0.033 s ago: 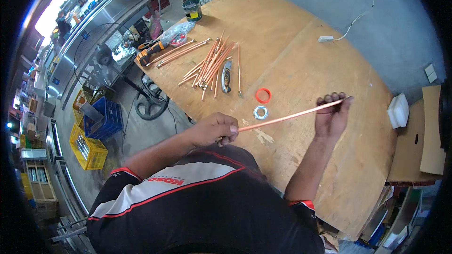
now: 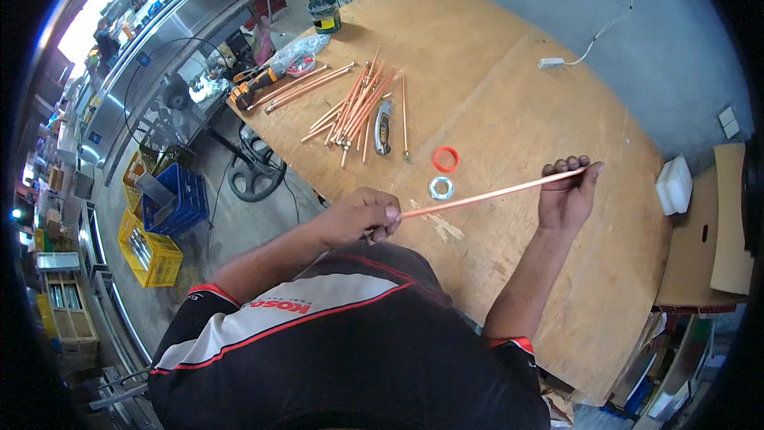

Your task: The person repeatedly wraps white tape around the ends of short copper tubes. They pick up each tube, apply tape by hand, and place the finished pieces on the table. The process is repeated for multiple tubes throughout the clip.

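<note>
A thin copper tube [image 2: 489, 196] stretches between my two hands above the near part of the wooden table. My left hand [image 2: 362, 216] is closed round its left end, thumb on top. At the higher right end my right hand [image 2: 568, 195] grips the tube between thumb and curled fingers, palm up. Just beyond the tube lie a roll of blue-white tape [image 2: 432, 188] and an orange-red ring [image 2: 446, 150]. A utility knife [image 2: 383, 129] rests beside a heap of copper tubes [image 2: 366, 107] with metal end fittings. One single tube [image 2: 404, 115] lies apart, right of the knife.
At the table's left edge are an orange-black power tool [image 2: 253, 87] and more copper tubes [image 2: 310, 87]. A dark bucket [image 2: 325, 16] stands at the far edge. A fan [image 2: 177, 94] and crates [image 2: 151, 247] are to the left; a cardboard box [image 2: 692, 231] is at the right.
My right hand has shifted slightly to the right, and the tube's right end with it. My left hand has barely moved and still holds the other end.
</note>
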Available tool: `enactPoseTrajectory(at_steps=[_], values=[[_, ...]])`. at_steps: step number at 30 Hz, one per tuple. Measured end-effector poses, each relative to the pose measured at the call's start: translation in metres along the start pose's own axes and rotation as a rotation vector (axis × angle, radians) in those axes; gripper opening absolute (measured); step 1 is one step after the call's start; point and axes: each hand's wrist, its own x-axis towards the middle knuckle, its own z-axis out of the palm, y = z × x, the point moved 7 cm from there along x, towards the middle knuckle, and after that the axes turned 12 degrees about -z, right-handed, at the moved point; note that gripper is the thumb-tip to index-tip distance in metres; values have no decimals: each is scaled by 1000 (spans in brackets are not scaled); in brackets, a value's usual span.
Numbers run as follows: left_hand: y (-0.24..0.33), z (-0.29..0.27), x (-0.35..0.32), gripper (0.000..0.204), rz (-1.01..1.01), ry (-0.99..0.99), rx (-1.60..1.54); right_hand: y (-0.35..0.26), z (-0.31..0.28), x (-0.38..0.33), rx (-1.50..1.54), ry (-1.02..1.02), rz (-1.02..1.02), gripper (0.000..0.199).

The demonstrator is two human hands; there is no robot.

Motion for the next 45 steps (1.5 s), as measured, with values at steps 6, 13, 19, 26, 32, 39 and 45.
enactPoseTrajectory(at_steps=[6,13,19,26,32,39,45], values=[[-9,6,4,29,24,-15,15,3,-6,5,21,137,-56,32],[28,33,15,32,271,228,776,6,-24,43,-55,377,-170,27],[39,42,29,35,269,279,790,6,-41,61,-53,456,-252,26],[21,19,25,33,325,378,828,38,-60,58,-213,466,-27,18],[-13,-20,-1,29,344,451,835,35,-51,48,75,146,148,27],[-5,-16,4,45,430,425,945,14,-21,46,69,134,27,30],[10,2,3,45,515,381,970,-23,-12,54,91,151,-107,23]])
